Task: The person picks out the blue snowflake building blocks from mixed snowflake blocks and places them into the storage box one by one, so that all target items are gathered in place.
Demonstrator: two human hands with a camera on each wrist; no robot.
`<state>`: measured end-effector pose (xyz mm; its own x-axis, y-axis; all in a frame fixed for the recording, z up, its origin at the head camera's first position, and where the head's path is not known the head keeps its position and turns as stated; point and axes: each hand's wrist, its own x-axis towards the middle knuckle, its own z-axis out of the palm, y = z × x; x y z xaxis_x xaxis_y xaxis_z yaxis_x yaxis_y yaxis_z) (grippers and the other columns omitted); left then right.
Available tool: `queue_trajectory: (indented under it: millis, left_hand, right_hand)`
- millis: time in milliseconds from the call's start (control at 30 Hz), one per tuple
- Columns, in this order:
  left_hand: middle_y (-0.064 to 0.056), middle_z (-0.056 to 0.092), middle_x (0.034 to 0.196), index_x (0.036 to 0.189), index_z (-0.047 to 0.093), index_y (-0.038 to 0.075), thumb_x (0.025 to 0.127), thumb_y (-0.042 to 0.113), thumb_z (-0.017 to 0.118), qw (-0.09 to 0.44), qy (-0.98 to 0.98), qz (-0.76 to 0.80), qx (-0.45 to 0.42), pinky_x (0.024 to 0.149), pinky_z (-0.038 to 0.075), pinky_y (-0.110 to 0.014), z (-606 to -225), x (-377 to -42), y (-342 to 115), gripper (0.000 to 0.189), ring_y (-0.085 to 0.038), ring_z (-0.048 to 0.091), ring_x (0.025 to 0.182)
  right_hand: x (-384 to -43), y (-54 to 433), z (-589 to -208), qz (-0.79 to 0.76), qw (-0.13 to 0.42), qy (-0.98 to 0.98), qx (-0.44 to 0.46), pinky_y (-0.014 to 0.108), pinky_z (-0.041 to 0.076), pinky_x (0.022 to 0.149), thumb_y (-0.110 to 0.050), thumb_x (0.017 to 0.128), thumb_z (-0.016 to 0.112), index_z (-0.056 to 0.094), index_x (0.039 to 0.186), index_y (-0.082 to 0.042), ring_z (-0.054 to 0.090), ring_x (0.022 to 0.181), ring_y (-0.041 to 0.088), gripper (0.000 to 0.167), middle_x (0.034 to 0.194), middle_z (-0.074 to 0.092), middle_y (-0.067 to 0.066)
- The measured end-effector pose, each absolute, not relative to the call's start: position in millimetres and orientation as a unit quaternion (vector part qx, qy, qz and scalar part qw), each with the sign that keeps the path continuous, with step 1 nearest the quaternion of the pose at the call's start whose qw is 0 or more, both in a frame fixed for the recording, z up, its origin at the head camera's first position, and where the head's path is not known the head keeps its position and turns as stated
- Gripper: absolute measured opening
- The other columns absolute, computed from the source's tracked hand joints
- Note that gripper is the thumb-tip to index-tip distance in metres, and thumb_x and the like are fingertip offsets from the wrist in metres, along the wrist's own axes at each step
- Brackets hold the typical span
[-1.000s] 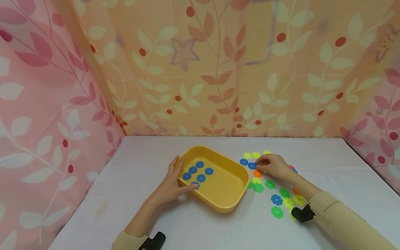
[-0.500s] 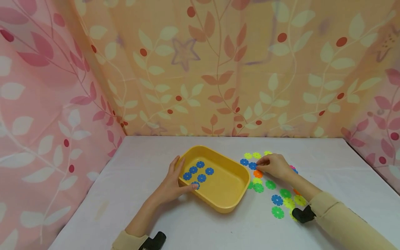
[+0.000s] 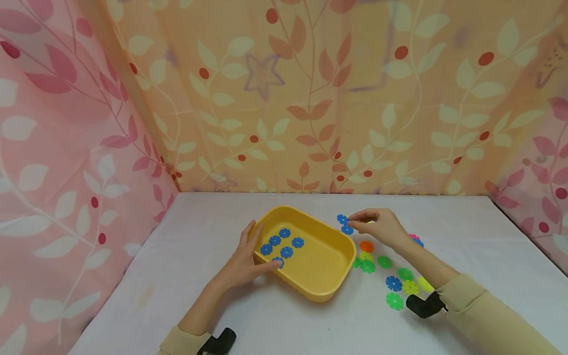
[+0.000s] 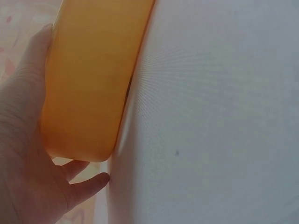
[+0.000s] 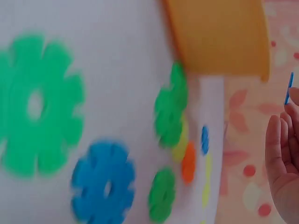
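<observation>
My left hand (image 3: pixel 244 261) grips the left end of a yellow plastic basin (image 3: pixel 328 292), its thumb over the near rim beside a blue disc. In the left wrist view, the hand (image 4: pixel 28 154) lies along the outside of the basin wall (image 4: pixel 91 84). Several blue notched flower discs (image 3: pixel 286 252) lie inside the basin. Right of its far corner, my right hand (image 3: pixel 383 228) pinches one blue disc (image 3: pixel 341 219) by the edge, raised off the table. That disc (image 5: pixel 289 88) shows edge-on in the right wrist view. Another blue disc (image 3: pixel 347 230) lies just under the fingertips.
Loose discs lie right of the basin: an orange disc (image 3: pixel 366 246), several green discs (image 3: pixel 384 262), yellow discs (image 3: pixel 410 287) and a blue disc (image 3: pixel 393 283). A pink disc (image 3: pixel 412 237) peeks out behind the right forearm. Patterned curtains (image 3: pixel 310 98) enclose the white table (image 3: pixel 142 276).
My right hand has lifted a blue disc from the table and moved it left and up, towards the basin's far right side. The left hand and basin have stayed still.
</observation>
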<state>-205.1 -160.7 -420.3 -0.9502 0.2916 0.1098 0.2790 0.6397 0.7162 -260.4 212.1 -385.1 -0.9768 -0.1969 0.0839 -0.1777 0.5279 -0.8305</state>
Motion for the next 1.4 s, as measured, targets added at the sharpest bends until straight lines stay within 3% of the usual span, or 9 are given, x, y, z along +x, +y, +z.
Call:
queue_trajectory:
  millis: [200, 600, 1000, 1400]
  left_hand:
    - [-0.003, -0.008, 0.162, 0.158, 0.009, 0.018, 0.078, 0.054, 0.077, 0.009, 0.906, 0.393, 0.156, 0.111, 0.023, -0.059, -420.2, -205.4, -161.2, 0.111, -0.037, 0.015, 0.145]
    - [0.003, -0.007, 0.162, 0.158, 0.009, 0.022, 0.076, 0.060, 0.075, 0.011, 0.906, 0.392, 0.159, 0.112, 0.022, -0.055, -419.4, -205.9, -160.5, 0.112, -0.032, 0.015, 0.145]
    - [-0.003, -0.005, 0.163, 0.158, 0.009, 0.023, 0.076, 0.060, 0.075, 0.014, 0.905, 0.396, 0.153, 0.112, 0.023, -0.055, -420.0, -206.1, -160.2, 0.112, -0.031, 0.015, 0.145]
    - [0.001, -0.007, 0.162, 0.158, 0.009, 0.023, 0.077, 0.059, 0.075, 0.019, 0.904, 0.398, 0.152, 0.112, 0.022, -0.056, -417.9, -205.2, -159.8, 0.111, -0.031, 0.014, 0.146]
  right_hand:
    - [-247.5, 175.3, -374.7, -0.476, 0.044, 0.855, -0.203, 0.027, 0.053, 0.075, -0.035, 0.084, 0.077, 0.076, 0.101, -0.015, 0.061, 0.090, 0.022, 0.026, 0.094, 0.072, -0.002]
    - [-249.6, 120.8, -389.9, -0.378, 0.131, 0.817, -0.416, 0.025, 0.054, 0.070, -0.025, 0.084, 0.079, 0.077, 0.091, -0.019, 0.060, 0.074, 0.007, 0.009, 0.079, 0.067, -0.012]
    - [-258.2, 97.8, -397.9, -0.297, 0.202, 0.824, -0.438, 0.022, 0.052, 0.068, -0.017, 0.086, 0.076, 0.075, 0.092, -0.016, 0.056, 0.074, 0.005, 0.006, 0.079, 0.065, -0.013]
    - [-257.3, 93.8, -399.4, -0.277, 0.175, 0.822, -0.466, 0.020, 0.051, 0.068, -0.014, 0.087, 0.075, 0.072, 0.093, -0.012, 0.054, 0.073, 0.002, 0.007, 0.080, 0.062, -0.011]
